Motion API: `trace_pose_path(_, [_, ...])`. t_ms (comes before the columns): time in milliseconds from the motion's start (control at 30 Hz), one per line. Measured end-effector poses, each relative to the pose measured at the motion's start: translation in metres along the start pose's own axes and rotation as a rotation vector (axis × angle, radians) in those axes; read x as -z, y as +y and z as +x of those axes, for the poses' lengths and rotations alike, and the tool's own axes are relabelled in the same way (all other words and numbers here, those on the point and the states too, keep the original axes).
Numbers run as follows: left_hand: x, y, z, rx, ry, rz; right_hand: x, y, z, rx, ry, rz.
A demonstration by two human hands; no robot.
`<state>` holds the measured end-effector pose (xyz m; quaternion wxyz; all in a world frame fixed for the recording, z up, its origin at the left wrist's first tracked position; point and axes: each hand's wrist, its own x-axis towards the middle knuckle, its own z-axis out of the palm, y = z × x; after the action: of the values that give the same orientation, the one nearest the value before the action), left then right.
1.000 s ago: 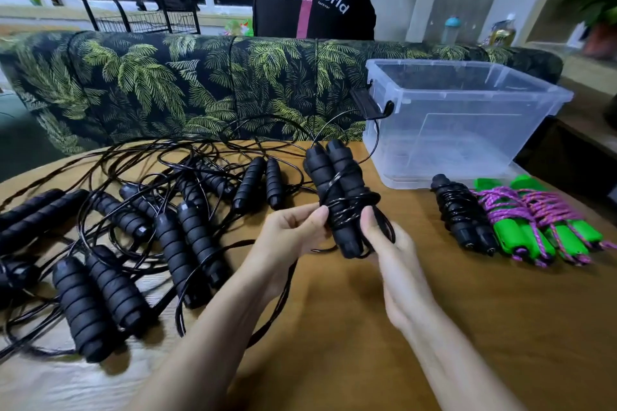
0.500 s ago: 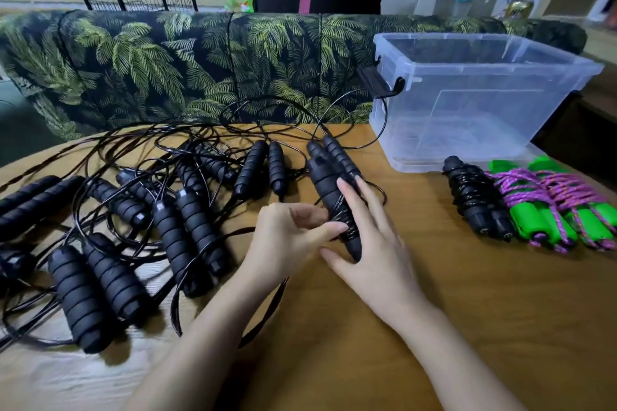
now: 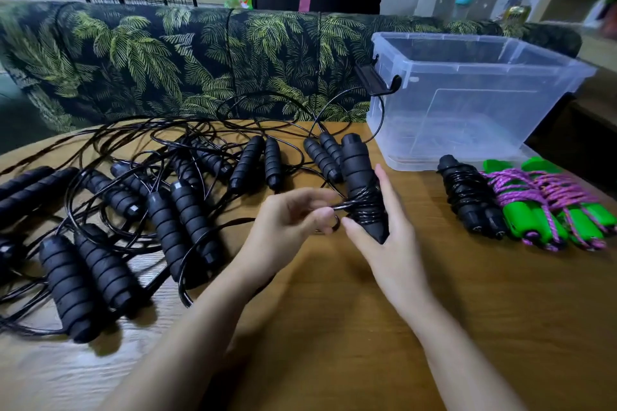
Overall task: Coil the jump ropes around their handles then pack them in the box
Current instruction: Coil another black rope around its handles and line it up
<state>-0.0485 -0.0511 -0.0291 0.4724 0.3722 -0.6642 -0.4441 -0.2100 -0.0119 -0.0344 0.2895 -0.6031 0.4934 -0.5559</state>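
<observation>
**Working zone, nearest first.** A bare strip of table (image 3: 334,344) is lying in front of both forearms and is giving open room for the wrists to swing.

**Hands.** The left hand (image 3: 290,227) is pinching the cord (image 3: 339,207) between thumb and fingertips, just left of the coil. The right hand (image 3: 387,250) is clamping the handle pair (image 3: 357,167) between its thumb underneath and its nearly straight fingers along the right side.

**Key relation.** The handle pair is being held raised, its long axis running away from the person and leaning slightly left, with its near tip pointing down at the right palm. The cord is leaving the coil to the left, roughly square to that axis. The left hand is therefore the winding hand; the right is only steadying. Slack is trailing from under the left hand down to the table.

**Left side.** The loose ropes (image 3: 110,264) are crowding the table just beside the left forearm, so the slack is likely to snag there.

**Right side.** One finished black bundle (image 3: 467,200) and the green-handled bundles (image 3: 551,210) are lying near the right hand, with clear wood between.

**Far.** The box (image 3: 484,67) is standing open beyond the bundles, nearer the right hand, at the table's far edge against the sofa (image 3: 167,53).
</observation>
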Motion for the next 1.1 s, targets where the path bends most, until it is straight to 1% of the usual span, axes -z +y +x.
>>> trace_pose_path(67, [0.000, -0.005, 0.001, 0.013, 0.093, 0.028, -0.001, -0.002, -0.001, -0.018, -0.034, 0.057])
trace_pose_path(167, [0.001, -0.010, 0.002, 0.018, 0.152, 0.099, -0.002, -0.005, -0.003, -0.083, -0.095, 0.191])
trace_pose_path(233, [0.002, -0.010, 0.003, 0.047, 0.135, 0.068, -0.002, -0.006, -0.004, -0.130, -0.151, 0.300])
trace_pose_path(333, [0.004, -0.005, 0.002, 0.066, 0.025, -0.075, 0.000, -0.010, -0.004, -0.215, -0.219, 0.488])
trace_pose_path(400, [0.004, 0.000, 0.001, 0.067, -0.006, -0.162, 0.001, -0.011, -0.004, -0.242, -0.230, 0.555])
trace_pose_path(433, [0.004, 0.000, 0.001, 0.083, 0.006, -0.203, 0.000, -0.010, -0.004, -0.231, -0.225, 0.551])
trace_pose_path(500, [0.003, -0.003, 0.002, 0.109, 0.068, -0.232, -0.002, -0.009, -0.005, -0.139, -0.168, 0.420])
trace_pose_path(567, [0.001, -0.005, 0.001, 0.122, 0.164, -0.210, -0.005, -0.006, -0.005, 0.005, -0.090, 0.186])
trace_pose_path(633, [-0.002, -0.005, 0.000, 0.106, 0.248, -0.150, -0.009, -0.003, -0.006, 0.140, -0.068, -0.014])
trace_pose_path(667, [-0.003, -0.004, -0.001, 0.095, 0.272, -0.110, -0.011, -0.002, -0.006, 0.174, -0.074, -0.073])
trace_pose_path(733, [-0.003, -0.002, -0.001, 0.071, 0.272, -0.062, -0.012, 0.001, -0.006, 0.198, -0.067, -0.130])
trace_pose_path(867, [0.006, 0.004, 0.001, 0.011, 0.066, -0.015, -0.007, 0.004, -0.003, 0.182, -0.027, -0.121])
trace_pose_path(933, [0.007, 0.008, 0.001, -0.007, 0.020, -0.020, -0.005, 0.005, -0.002, 0.204, -0.003, -0.172])
trace_pose_path(1033, [0.006, 0.012, 0.000, -0.013, 0.112, -0.078, -0.005, 0.006, -0.002, 0.254, 0.020, -0.335])
trace_pose_path(1100, [0.005, 0.013, -0.001, -0.014, 0.185, -0.084, -0.007, 0.005, -0.004, 0.240, -0.015, -0.388])
